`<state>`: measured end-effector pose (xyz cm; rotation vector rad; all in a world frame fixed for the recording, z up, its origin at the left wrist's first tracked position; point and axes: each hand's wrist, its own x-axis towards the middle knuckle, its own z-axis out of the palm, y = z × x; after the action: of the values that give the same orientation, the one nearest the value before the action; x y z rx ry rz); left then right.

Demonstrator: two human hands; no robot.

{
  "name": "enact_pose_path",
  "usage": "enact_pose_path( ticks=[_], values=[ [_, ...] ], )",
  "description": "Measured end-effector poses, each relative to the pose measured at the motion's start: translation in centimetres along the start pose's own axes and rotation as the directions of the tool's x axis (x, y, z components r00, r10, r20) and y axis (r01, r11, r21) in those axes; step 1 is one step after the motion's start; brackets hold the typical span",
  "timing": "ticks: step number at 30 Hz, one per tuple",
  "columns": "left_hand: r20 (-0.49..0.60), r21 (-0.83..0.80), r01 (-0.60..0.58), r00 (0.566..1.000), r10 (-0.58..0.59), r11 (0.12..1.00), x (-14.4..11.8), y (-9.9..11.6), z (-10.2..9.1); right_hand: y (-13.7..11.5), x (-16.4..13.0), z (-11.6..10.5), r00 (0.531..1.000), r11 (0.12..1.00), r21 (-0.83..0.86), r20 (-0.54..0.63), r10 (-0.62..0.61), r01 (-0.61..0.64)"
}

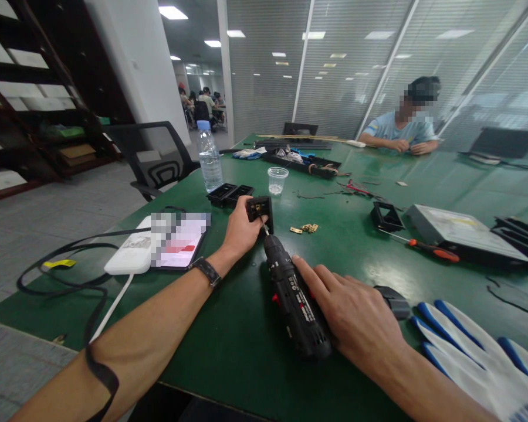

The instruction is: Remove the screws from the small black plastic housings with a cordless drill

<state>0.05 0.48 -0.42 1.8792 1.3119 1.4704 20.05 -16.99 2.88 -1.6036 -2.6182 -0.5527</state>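
A black cordless drill [295, 299] lies across the middle of the view, pointing away from me. My right hand [349, 302] is wrapped round its handle, index finger stretched along the body. The battery end [393, 302] sticks out to the right of that hand. My left hand [242, 228] grips a small black plastic housing [259, 208] with a brass-coloured part inside. The drill's bit [265, 227] reaches up to the housing; whether it touches a screw is too small to tell. Small brass pieces [308, 228] lie in a loose pile just right of the housing.
Black housings [229, 194], a water bottle [209, 161] and a clear cup [277, 180] stand beyond my left hand. Left are a phone [180, 243] and white power bank [132, 246]. Right are a screwdriver [435, 251], metal box [470, 234] and gloves [479, 357]. A person [402, 123] sits opposite.
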Motion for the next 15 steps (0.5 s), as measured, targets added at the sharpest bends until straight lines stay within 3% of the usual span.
enact_pose_path(
  ticks=[15],
  values=[
    [0.005,-0.002,0.005,1.000,-0.005,1.000,-0.10,0.34,-0.09,-0.11,-0.13,-0.02,0.999,1.000,0.020,0.030,0.016,-0.016]
  ],
)
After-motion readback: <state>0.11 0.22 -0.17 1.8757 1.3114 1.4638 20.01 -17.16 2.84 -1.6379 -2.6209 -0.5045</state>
